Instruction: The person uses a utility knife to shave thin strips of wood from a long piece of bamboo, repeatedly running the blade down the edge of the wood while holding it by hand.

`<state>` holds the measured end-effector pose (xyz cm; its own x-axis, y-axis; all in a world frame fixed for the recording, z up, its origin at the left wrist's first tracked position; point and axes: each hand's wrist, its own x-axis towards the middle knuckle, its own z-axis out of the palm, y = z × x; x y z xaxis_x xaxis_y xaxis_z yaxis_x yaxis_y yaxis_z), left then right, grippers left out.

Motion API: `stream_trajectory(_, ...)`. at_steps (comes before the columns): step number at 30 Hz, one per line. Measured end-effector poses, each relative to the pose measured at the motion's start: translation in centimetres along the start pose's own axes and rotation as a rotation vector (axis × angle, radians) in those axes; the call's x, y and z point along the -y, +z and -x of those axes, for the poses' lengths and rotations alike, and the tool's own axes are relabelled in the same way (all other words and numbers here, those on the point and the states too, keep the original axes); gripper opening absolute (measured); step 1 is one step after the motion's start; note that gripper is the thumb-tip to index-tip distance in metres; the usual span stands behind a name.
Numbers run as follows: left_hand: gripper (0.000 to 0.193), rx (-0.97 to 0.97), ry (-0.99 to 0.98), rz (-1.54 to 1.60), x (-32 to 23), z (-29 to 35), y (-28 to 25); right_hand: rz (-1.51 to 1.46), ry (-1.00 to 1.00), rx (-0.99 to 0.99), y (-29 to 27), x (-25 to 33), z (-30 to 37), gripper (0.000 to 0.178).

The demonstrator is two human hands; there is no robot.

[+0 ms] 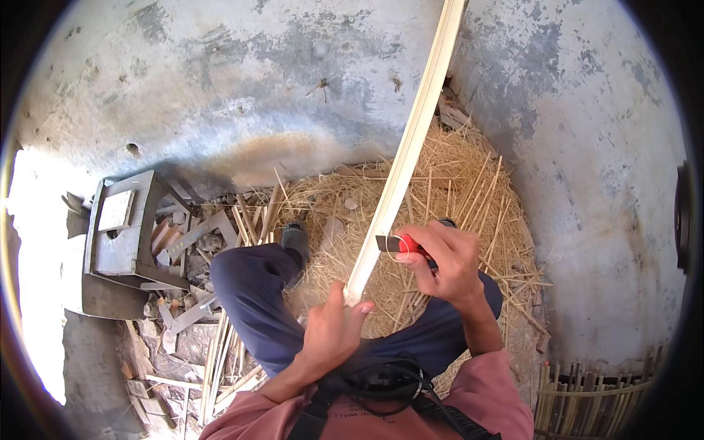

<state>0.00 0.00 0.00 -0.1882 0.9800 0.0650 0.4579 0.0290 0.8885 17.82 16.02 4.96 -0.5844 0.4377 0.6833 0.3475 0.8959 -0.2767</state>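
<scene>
A long, pale, grooved wooden strip (403, 170) slants from my lap up past the top edge of the view. My left hand (331, 330) grips its near end, thumb along one side and fingers behind. In my right hand (453, 265) is a red-and-black-handled scraper (389, 243) with a short, flat, dark blade. That blade lies across the strip, a little above my left hand. A thin pale loop, perhaps a shaving, circles the red part of the handle.
Straw and shavings (455, 183) cover the floor around my bent legs. A worn wooden stool (121, 249) lies tipped at the left, near debris and loose sticks (216, 359). Stained walls (242, 81) rise ahead and right. A slatted stick panel (594, 403) stands lower right.
</scene>
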Motion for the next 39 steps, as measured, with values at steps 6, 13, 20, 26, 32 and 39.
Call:
stream_trajectory(6,0.051,-0.018,0.012,0.051,-0.2,0.4,0.5,-0.015,0.018,-0.054,-0.6,-0.4,-1.0,0.026)
stream_trajectory(13,0.054,-0.049,0.094,0.062,1.0,0.9,0.8,-0.043,0.013,-0.164,-0.7,-2.7,-3.6,0.028)
stream_trajectory(20,0.041,-0.055,0.051,0.100,0.5,0.9,0.2,-0.006,-0.041,-0.170,-1.6,-4.9,-7.2,0.026)
stream_trajectory(26,0.036,-0.045,0.023,0.126,0.6,0.9,0.1,-0.045,-0.042,-0.199,-2.1,-6.4,-9.6,0.028)
stream_trajectory(32,0.033,0.011,-0.024,0.158,0.4,1.6,0.3,-0.034,0.054,-0.236,-4.4,-12.4,-13.5,0.040)
stream_trajectory(39,0.037,0.021,-0.030,0.101,1.8,1.7,0.1,0.037,0.128,-0.246,-7.2,-17.0,-19.0,0.041)
